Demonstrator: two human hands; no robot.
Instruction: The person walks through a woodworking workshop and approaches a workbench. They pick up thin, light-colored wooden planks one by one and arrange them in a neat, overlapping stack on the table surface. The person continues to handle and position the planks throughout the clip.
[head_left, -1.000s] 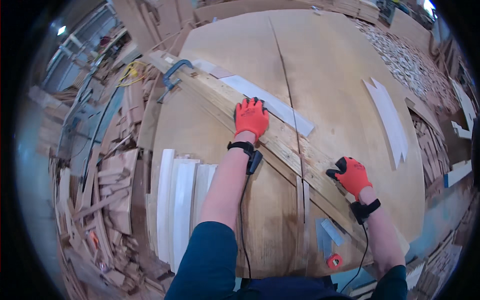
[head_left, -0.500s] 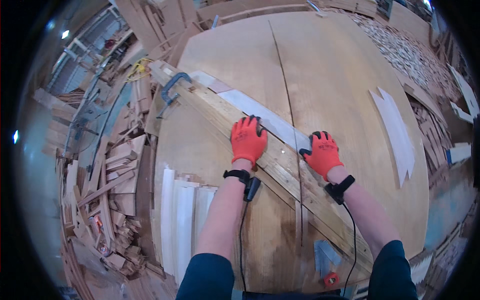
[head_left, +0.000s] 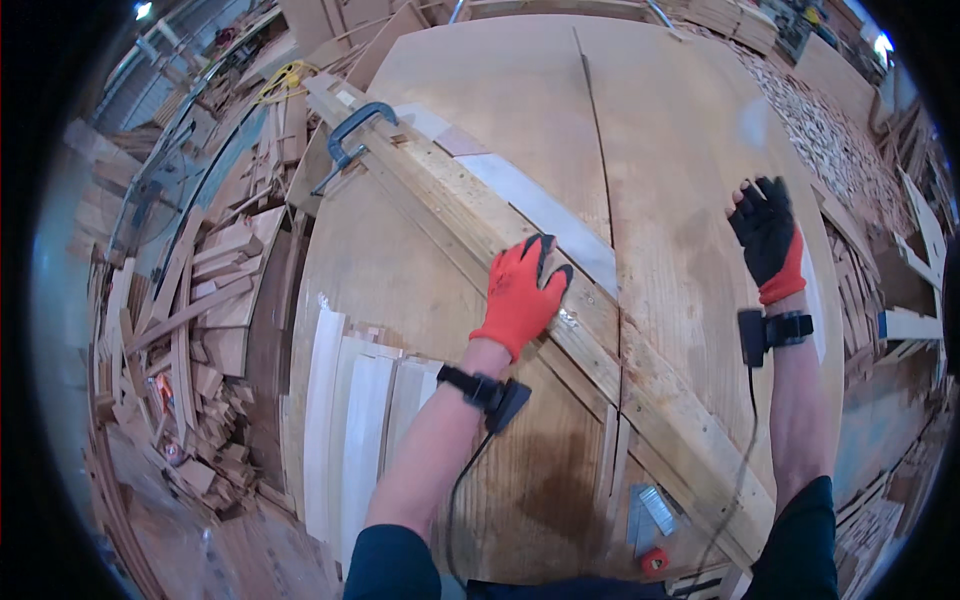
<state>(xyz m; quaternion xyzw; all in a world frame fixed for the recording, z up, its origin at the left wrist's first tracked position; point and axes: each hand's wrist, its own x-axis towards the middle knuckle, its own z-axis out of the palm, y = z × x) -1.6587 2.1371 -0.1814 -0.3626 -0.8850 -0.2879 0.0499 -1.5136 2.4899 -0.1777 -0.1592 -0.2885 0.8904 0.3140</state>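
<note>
One hand alone now bears on the timber beam [head_left: 685, 425], which lies diagonally over the wooden panel [head_left: 700, 120]: the right hand [head_left: 770, 240], half a second ago just beside the beam, has swung well out from its far side, palm showing, fingers loosely spread and a little curled, with nothing visible in them. The left hand [head_left: 520, 300] stays across the top of the beam, fingers laid forward, thumb spread wide, gripping nothing that shows. The white strip [head_left: 540, 210] along the beam's far side ends about at the dark seam [head_left: 601, 150], where a second ago it stuck out past it; that suggests it has been shifted along the beam, leaving steadying to the left hand and the blue clamp [head_left: 340, 132] at the beam's far-left end. The widest room is beyond the beam, between strip and right hand, bounded by the panel's right edge and a white board [head_left: 815, 310] mostly hidden behind that hand. On the beam's near side, pale boards [head_left: 365, 420], metal plates [head_left: 657, 510] and a red tape measure [head_left: 654, 562] narrow the space.
</note>
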